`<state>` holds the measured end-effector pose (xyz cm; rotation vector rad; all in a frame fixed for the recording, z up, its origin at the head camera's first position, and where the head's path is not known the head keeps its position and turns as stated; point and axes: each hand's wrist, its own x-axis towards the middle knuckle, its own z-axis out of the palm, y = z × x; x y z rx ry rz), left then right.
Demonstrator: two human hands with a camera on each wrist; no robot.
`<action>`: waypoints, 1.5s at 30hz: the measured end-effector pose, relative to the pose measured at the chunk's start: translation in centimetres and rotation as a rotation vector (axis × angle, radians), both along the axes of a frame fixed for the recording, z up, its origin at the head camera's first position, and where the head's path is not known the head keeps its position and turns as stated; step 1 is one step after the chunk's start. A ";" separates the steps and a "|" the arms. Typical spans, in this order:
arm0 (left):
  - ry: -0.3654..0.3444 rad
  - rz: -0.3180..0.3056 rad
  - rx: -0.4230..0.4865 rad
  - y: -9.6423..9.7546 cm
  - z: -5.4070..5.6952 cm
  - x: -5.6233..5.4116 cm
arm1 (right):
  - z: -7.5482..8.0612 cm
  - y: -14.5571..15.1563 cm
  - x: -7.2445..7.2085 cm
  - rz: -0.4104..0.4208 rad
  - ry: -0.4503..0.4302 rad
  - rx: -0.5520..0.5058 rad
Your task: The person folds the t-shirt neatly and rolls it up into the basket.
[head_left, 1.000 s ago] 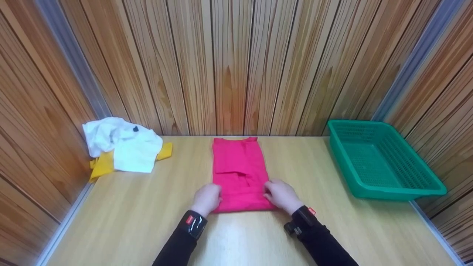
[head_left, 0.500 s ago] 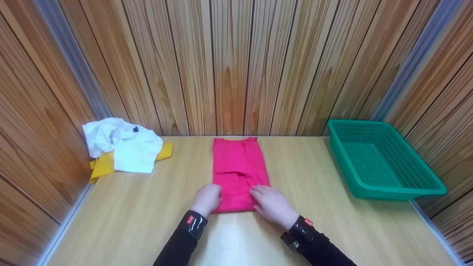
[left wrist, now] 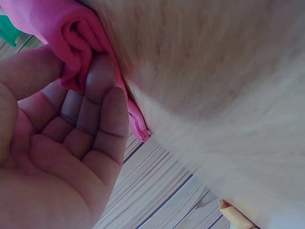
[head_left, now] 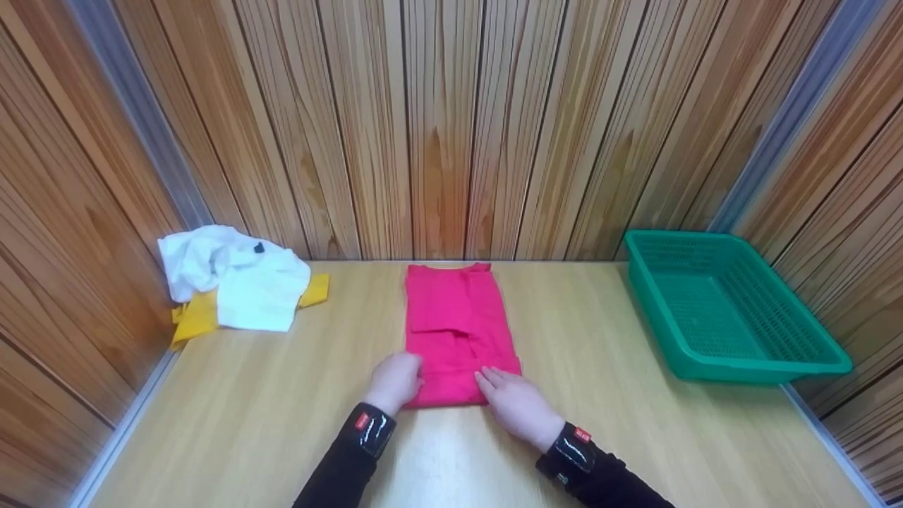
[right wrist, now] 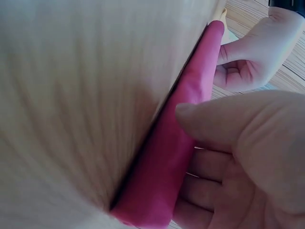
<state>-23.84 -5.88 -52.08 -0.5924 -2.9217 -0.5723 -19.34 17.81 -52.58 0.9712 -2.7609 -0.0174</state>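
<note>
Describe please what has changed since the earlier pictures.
The right hand has let go of the pink cloth at its right edge and moved left; its fingers now rest on top. The left hand still pinches the other end. White cloth, yellow cloth and green basket stayed.

Right hand (head_left: pixel 520 409) on pink cloth (head_left: pixel 451 300)

On the table (head_left: pixel 578 317) we see open lanes either side of the folded pink cloth (head_left: pixel 458 303). The left one ends at white cloth (head_left: pixel 262 293) over yellow cloth (head_left: pixel 197 316), the right at the green basket (head_left: pixel 765 370). The panelled wall (head_left: pixel 437 141) blocks the back; our left hand (head_left: pixel 394 379) and right hand (head_left: pixel 518 406) occupy the near corners, a gap between.
</note>
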 end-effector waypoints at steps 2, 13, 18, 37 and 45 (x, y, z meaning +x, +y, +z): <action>0.023 0.000 -0.015 0.0 -0.1 0.2 | -0.1 0.0 0.0 0.011 0.017 0.010; 0.311 -0.006 -0.196 0.6 0.3 2.2 | -0.2 0.2 -0.3 0.037 0.016 -0.025; 0.298 -0.044 -0.228 1.1 0.2 4.0 | -0.1 0.2 -0.3 0.023 0.013 -0.008; 0.352 0.010 -0.342 1.8 -0.4 4.5 | -0.3 0.1 -1.1 -0.009 0.020 -0.009; 0.316 -0.039 -0.270 1.3 -0.2 4.8 | -0.3 0.4 -1.2 0.019 0.020 -0.061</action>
